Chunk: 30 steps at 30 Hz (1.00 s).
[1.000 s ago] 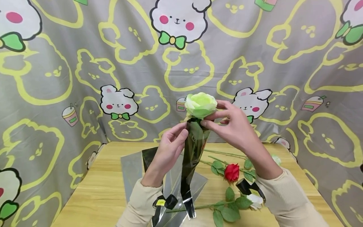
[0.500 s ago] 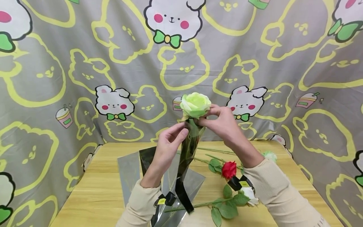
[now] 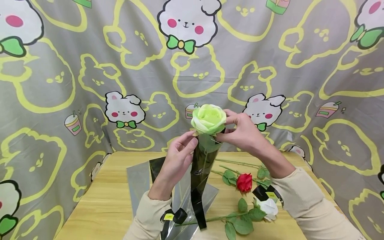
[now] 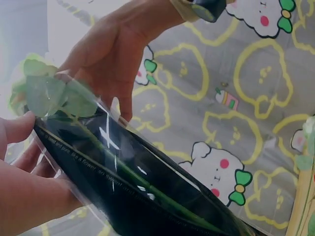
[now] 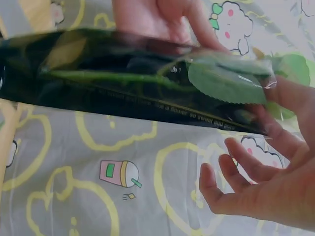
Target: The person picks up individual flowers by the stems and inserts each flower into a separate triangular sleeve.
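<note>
A pale green artificial rose (image 3: 208, 119) stands upright in a narrow black-and-clear flower sleeve (image 3: 200, 180), its bloom above the open top. The sleeve is held up over the table. My left hand (image 3: 180, 151) pinches the sleeve's upper left edge between thumb and fingers. On the opposite side, my right hand (image 3: 244, 130) pinches the upper right edge just under the bloom, its other fingers spread apart in the right wrist view. Through the clear side, the left wrist view shows the green stem (image 4: 142, 182) running down the sleeve. A leaf (image 5: 224, 81) lies inside near the top.
Several flat grey and black sleeves (image 3: 138, 180) lie on the wooden table (image 3: 96, 200). To the right are a red rose (image 3: 244, 182) and a white rose (image 3: 268, 209) with leafy stems. A patterned curtain (image 3: 150, 76) encloses the table.
The bloom sits a little lower and leans more toward the head camera. My right hand has shifted slightly at the sleeve's top. My left hand keeps its pinch.
</note>
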Motion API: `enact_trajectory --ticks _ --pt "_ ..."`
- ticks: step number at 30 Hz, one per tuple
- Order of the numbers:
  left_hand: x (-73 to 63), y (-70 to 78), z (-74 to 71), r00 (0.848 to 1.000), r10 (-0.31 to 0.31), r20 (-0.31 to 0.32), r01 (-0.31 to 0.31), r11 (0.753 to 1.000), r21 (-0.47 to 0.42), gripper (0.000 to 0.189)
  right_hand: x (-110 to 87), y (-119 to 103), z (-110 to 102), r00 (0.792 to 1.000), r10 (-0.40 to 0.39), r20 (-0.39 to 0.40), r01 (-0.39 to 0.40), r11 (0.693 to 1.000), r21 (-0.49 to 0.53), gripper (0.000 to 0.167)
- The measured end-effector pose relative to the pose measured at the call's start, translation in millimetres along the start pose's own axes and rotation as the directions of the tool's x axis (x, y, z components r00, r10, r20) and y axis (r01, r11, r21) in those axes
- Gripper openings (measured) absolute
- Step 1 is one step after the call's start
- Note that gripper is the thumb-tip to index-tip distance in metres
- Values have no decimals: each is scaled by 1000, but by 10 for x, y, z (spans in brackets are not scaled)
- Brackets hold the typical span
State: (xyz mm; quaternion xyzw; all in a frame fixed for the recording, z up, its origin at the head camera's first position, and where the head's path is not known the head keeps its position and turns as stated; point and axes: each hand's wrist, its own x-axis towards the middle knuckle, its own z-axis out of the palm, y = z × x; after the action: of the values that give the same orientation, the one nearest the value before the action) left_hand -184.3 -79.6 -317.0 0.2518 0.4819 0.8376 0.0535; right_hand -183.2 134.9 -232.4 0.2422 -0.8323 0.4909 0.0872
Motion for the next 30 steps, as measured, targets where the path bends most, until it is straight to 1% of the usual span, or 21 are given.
enact_trajectory --ticks 1,2,7,8,11,14,17,19,21,23,25,27,29,30 --pt "-8 1 8 1000 1 3 -1 1000 -10 25 2 -3 -9 1000 -8 16 8 1000 -13 25" --pt "-15 2 13 1000 0 4 0 1000 -13 26 5 -3 -15 1000 -14 28 15 1000 -23 29" --pt "-50 7 21 1000 1 -19 -1 1000 -1 31 18 -30 -30 995 -32 96 35 999 -35 52" --pt "-57 11 21 1000 4 -23 -3 1000 3 31 17 -47 -46 994 -29 108 35 998 -48 51" --pt "-70 22 12 1000 15 -18 -15 1000 -5 29 0 -128 -142 989 -13 149 26 996 -86 34" --pt "-69 39 1 999 41 -4 -41 999 -28 27 -56 -212 -276 988 -1 155 14 997 -82 17" --pt "-62 53 -17 998 67 9 -67 996 -56 25 -144 -219 -339 993 -35 115 40 998 -44 14" --pt "-57 59 -25 997 71 17 -69 994 -79 25 -218 -185 -319 993 -91 70 93 995 -19 10" --pt "-50 61 -31 997 69 33 -65 993 -94 23 -276 -136 -259 985 -171 27 171 985 -12 11" --pt "-47 60 -25 997 65 47 -60 993 -100 21 -314 -95 -187 970 -241 -14 241 970 -15 15" --pt "-52 64 -16 996 65 55 -60 994 -97 20 -323 -72 -118 955 -293 -47 292 956 -31 19" --pt "-59 67 -13 995 73 63 -67 993 -94 20 -311 -61 -66 946 -313 -79 312 950 -31 20" --pt "-67 71 -12 994 82 73 -75 993 -91 20 -296 -42 -25 948 -295 -122 296 955 -11 20" --pt "-70 72 -13 994 85 75 -78 993 -92 20 -290 -25 -7 951 -272 -145 274 962 -5 20"
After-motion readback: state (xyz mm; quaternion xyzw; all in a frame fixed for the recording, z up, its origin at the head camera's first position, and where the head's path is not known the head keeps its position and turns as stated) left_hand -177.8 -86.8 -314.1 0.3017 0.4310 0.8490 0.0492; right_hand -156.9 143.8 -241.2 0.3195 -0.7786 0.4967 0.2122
